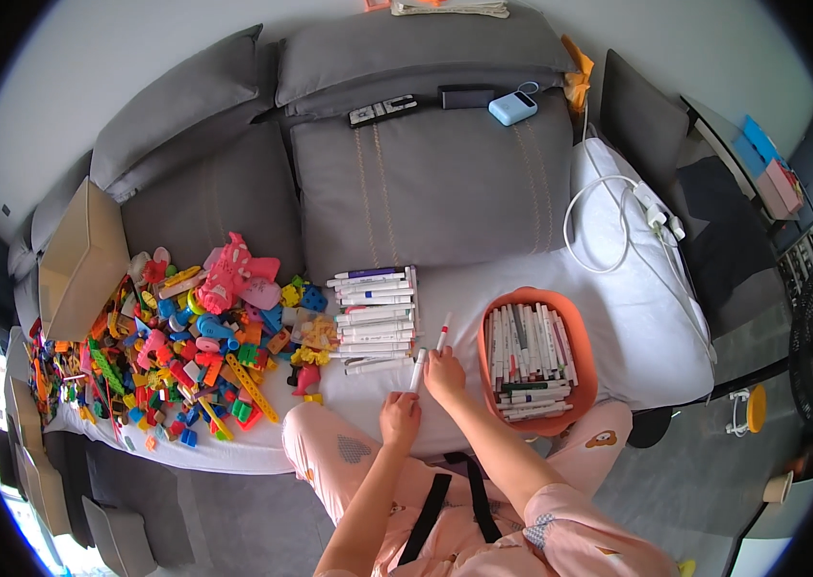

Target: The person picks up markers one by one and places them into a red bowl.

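My left hand is closed around the lower end of a white marker that stands up from the fingers. Just right of it, my right hand pinches another white marker with a red band, its tip pointing away from me. Beyond my hands, a stack of white markers lies in rows on the white sofa cover, one marker set upright along its right side. An orange bin by my right knee holds many white markers, most lengthwise, several crosswise at the near end.
A heap of colourful toys and blocks spreads on the left, beside a beige box tipped on its side. Grey cushions line the back, bearing a remote and a light blue device. A white power strip trails cables at right.
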The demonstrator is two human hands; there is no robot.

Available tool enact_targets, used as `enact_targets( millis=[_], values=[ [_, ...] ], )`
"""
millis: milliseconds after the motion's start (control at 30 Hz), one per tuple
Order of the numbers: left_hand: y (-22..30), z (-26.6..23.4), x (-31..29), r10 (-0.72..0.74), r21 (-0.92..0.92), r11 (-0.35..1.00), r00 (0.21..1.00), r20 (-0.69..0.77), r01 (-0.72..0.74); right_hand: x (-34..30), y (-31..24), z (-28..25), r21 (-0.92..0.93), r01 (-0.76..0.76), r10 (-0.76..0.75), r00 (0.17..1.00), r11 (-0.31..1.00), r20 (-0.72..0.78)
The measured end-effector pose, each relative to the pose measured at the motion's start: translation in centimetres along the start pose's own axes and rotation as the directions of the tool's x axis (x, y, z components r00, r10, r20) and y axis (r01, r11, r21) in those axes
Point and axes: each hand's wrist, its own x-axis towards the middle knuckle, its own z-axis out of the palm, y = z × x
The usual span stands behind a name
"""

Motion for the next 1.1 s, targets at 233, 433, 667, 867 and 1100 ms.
enact_targets(
  millis=[233, 433, 667, 867, 1100],
  values=[
    [-0.3, -0.6, -0.7, -0.229, -0.217, 0.948, 0.973, 0.037, 0.232, -4.2, 0.7, -1.3, 0.2, 0.043, -0.016, 0.99, 0.979, -0.138],
    [4.7, -1.2, 1.0, -0.121, -0.352, 0.935, 0.972, -0.202, 0.043, -10.7, 2.9, -11.5, 0.225, 0.264, -0.119, 0.854, 0.938, -0.506],
    [14.9, 3.1, 3.2, 0.475, -0.161, 0.86, 0.875, -0.09, -0.484, -14.5, 12.9, -14.6, 0.078, 0.047, 0.002, 0.844, 0.996, -0.536],
    [16.0, 5.6, 1.6, 0.488, -0.09, 0.868, 0.873, -0.023, -0.488, -15.0, 12.5, -13.8, 0.189, 0.108, 0.017, 0.827, 0.976, -0.561],
    [12.7, 4.9, 2.3, 0.123, -0.224, 0.965, 0.989, -0.081, -0.138, -13.9, 6.2, -10.2, -0.011, 0.206, -0.199, 0.926, 0.978, -0.322]
  ],
)
